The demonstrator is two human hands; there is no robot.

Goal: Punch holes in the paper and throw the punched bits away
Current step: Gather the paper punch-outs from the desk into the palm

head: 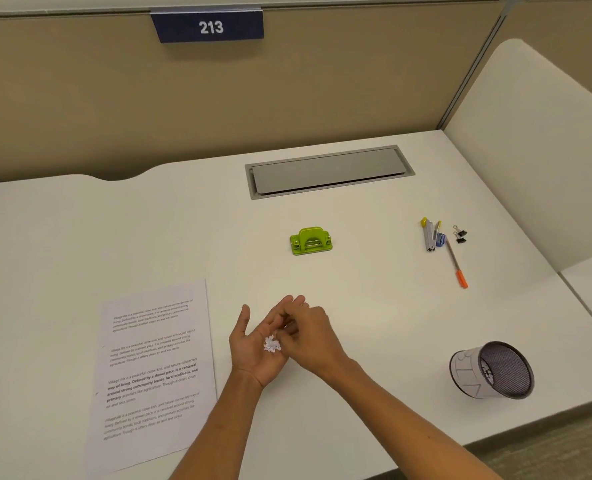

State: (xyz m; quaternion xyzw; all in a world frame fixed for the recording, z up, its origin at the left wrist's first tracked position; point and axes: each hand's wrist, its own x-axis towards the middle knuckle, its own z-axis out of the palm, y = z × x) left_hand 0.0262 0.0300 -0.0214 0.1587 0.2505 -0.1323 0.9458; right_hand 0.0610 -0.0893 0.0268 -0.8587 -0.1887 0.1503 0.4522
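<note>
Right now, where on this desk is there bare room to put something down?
The widest bare patch lies between the green hole punch and the hands. The far left corner beyond the printed paper is free, as is the stretch between the right hand and the mesh cup. It is crowded around the pens and clips.

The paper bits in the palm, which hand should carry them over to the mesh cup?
Probably the left hand: it already cups the paper bits palm-up. The mesh cup sits to the right, but the right hand only pinches above them.
</note>
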